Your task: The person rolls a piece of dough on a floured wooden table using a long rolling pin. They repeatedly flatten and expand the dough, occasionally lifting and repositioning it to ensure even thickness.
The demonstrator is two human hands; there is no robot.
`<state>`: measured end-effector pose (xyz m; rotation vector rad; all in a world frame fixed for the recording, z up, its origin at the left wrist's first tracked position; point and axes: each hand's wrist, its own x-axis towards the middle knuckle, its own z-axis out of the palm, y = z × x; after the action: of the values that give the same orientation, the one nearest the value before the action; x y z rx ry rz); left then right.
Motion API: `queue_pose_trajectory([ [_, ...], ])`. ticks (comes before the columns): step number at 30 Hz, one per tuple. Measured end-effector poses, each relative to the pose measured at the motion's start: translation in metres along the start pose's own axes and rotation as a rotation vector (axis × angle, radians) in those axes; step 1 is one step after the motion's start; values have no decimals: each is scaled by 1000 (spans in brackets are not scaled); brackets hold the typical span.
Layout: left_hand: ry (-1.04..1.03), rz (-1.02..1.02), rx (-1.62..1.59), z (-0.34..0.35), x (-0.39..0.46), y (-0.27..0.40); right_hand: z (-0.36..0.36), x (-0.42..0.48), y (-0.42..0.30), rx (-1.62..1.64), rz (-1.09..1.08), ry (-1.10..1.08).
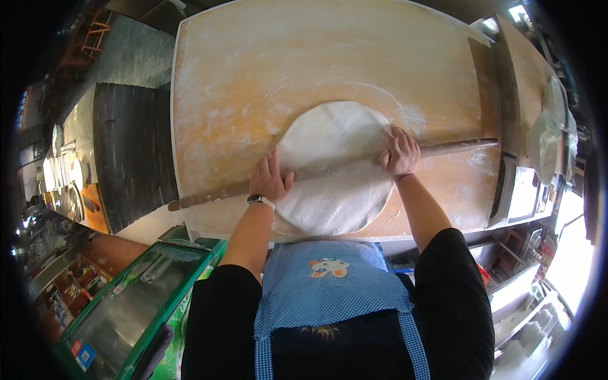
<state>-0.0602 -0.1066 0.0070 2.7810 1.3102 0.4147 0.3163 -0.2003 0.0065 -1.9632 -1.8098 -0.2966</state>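
A large, roughly round sheet of dough (332, 130) lies on a floured wooden board (228, 71). Across it runs a long wooden rolling pin (458, 147), tilted so that its right end is farther from me. My left hand (270, 176) rests over the pin at the dough's left edge, fingers stretched forward and thumb out to the side. Near the right edge of the dough, my right hand (401, 153) is on the pin with its fingers bent. Both pin ends reach well past my hands. The dough directly under the pin is hidden.
Flour streaks mark the board. A dark table (135, 152) adjoins it on the left. A green-framed glass-topped chest (147, 280) stands at lower left. At right is a bowl of flour (543, 147). My blue checked apron (327, 294) meets the board's near edge.
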Motion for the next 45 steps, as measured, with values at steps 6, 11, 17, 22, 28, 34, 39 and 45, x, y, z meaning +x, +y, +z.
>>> queue_pose_trajectory([
  [6, -197, 100, -22, -10, 34, -26, 17, 28, 4, 18, -30, -32],
  [11, -219, 282, -66, -2, 63, -53, 28, 55, 12, 55, -111, -38],
  [17, -312, 389, -167, 14, 78, -82, 32, 72, 12, 62, -163, -75],
  [22, -210, 430, -231, 15, 108, -96, 39, 92, 12, 24, -161, -125],
  [28, -153, 230, 20, 17, 123, -87, 62, 94, 1, -85, 99, -144],
  [34, -83, -67, -22, 35, 116, 33, 35, 10, -20, -100, 401, -232],
  [39, 36, 168, -57, 47, 120, 42, 1, -14, -60, -168, 541, -178],
  [45, -49, 220, -170, 50, 152, 29, 14, 17, -60, -25, 399, -179],
])
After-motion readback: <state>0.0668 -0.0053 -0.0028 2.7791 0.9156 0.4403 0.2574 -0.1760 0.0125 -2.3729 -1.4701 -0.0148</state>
